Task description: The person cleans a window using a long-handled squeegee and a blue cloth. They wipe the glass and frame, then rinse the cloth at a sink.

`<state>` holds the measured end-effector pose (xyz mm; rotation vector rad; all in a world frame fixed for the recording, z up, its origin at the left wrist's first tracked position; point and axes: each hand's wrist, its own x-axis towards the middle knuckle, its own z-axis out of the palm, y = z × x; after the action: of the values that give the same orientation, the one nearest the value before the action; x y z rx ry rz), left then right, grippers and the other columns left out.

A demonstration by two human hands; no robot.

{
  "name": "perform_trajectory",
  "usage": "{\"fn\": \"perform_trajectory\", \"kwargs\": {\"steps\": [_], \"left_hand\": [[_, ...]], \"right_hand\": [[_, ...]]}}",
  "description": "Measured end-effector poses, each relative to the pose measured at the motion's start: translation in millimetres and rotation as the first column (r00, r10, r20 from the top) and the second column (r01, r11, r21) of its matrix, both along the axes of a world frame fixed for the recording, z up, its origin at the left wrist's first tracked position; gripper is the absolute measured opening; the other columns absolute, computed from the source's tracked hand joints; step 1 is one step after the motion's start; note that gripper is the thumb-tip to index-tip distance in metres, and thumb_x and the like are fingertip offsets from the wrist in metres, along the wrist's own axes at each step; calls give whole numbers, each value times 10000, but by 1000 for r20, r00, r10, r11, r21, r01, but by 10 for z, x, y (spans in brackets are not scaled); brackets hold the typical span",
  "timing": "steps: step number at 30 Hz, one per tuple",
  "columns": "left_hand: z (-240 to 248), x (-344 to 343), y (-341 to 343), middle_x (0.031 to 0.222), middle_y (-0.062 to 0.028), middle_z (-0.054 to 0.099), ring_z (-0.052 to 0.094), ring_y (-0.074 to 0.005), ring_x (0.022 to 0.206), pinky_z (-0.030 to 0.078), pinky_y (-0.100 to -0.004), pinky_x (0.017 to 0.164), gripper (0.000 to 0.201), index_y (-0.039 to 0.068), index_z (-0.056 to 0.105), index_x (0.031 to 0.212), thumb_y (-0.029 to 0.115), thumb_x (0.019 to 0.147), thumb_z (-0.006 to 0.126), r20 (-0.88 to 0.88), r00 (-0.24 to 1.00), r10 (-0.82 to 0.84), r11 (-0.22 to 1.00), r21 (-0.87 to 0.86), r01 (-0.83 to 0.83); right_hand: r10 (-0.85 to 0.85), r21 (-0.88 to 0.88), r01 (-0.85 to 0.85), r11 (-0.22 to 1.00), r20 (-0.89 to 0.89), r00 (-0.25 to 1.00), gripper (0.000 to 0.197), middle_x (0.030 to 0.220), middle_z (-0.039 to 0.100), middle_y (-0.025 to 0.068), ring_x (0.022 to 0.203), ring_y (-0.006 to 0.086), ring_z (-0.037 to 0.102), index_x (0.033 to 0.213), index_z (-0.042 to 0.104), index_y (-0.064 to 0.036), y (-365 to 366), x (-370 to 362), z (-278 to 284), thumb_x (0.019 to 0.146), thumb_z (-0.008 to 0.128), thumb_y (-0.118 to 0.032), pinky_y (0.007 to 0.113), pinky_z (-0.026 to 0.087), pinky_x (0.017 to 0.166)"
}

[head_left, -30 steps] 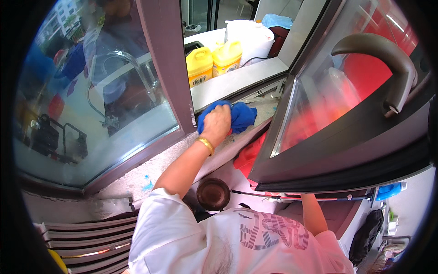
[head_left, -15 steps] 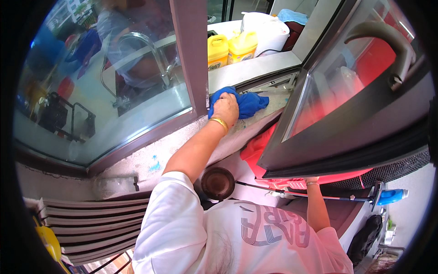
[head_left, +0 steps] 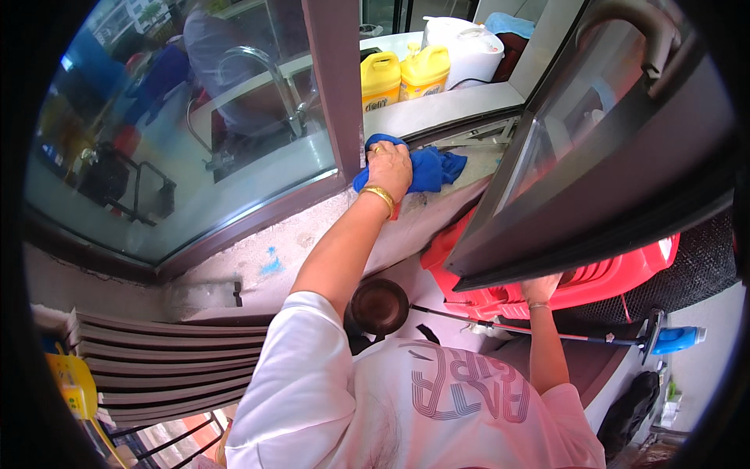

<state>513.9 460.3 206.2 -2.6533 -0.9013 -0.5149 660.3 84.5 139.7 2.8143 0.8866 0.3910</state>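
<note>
My left hand (head_left: 388, 167), a gold bangle at its wrist, presses a bunched blue cloth (head_left: 426, 170) onto the pale window sill (head_left: 328, 223). The cloth lies against the foot of the dark window post (head_left: 341, 94) and over the sill by the frame track; its underside is hidden. At the lower edge of the opened window sash (head_left: 547, 211) is my right hand (head_left: 539, 290). The sash covers its fingers, so their grip does not show. A curved handle (head_left: 655, 39) sits on that sash.
Beyond the opening stand yellow jugs (head_left: 424, 72) and a white container (head_left: 462, 48). Under the sash lies a large red plastic thing (head_left: 601, 280). A long pole (head_left: 516, 328) crosses below, near a round brown pan (head_left: 378, 306) and a blue bottle (head_left: 678, 339). Folded grey slats (head_left: 172, 356) lean left.
The open sash has turned a little, showing less of its glass and more of the red plastic thing below. My left hand and the cloth have shifted slightly toward the post.
</note>
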Motion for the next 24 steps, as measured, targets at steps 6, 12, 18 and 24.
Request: {"fn": "perform_trajectory", "kwargs": {"steps": [6, 12, 18, 24], "left_hand": [[-65, -370, -279, 923, -169, 595, 588, -329, 884, 499, -403, 780, 167, 28, 503, 922, 39, 772, 577, 450, 889, -87, 898, -351, 265], [226, -1084, -1045, 976, -123, 620, 590, -218, 891, 465, -317, 843, 315, -7, 532, 1087, -2, 772, 545, 803, 523, 286, 344, -596, 726], [154, -1591, -1607, 1003, -32, 602, 526, -92, 932, 445, -251, 851, 386, 6, 539, 1156, -81, 783, 494, 778, 499, 382, 142, -583, 800], [159, -2069, -1173, 1005, -18, 605, 541, -77, 897, 461, -249, 798, 350, 36, 555, 1158, -30, 815, 582, 703, 709, 64, 32, -711, 702]], "right_hand": [[37, 273, -42, 961, 22, 999, 578, 1389, 402, 215, 1304, 378, 348, 1260, 525, -13, 136, -193, 325, 801, 660, -338, 527, 323, 1029], [722, 715, -360, 599, -290, 628, 431, 1123, 593, 171, 1005, 328, 581, 1206, 551, -3, -83, -1074, 102, 815, 685, -123, 397, 461, 881], [917, 801, 526, 286, -388, 94, 627, 1080, 590, 100, 979, 170, 580, 1403, 283, 16, 1112, -2091, 575, 918, 603, -217, 294, 479, 849], [927, 479, 861, 173, -374, 22, 393, 1069, 586, 85, 931, 133, 581, 1227, 503, -15, 1934, -2124, 621, 854, 614, -71, 252, 476, 814]]}}
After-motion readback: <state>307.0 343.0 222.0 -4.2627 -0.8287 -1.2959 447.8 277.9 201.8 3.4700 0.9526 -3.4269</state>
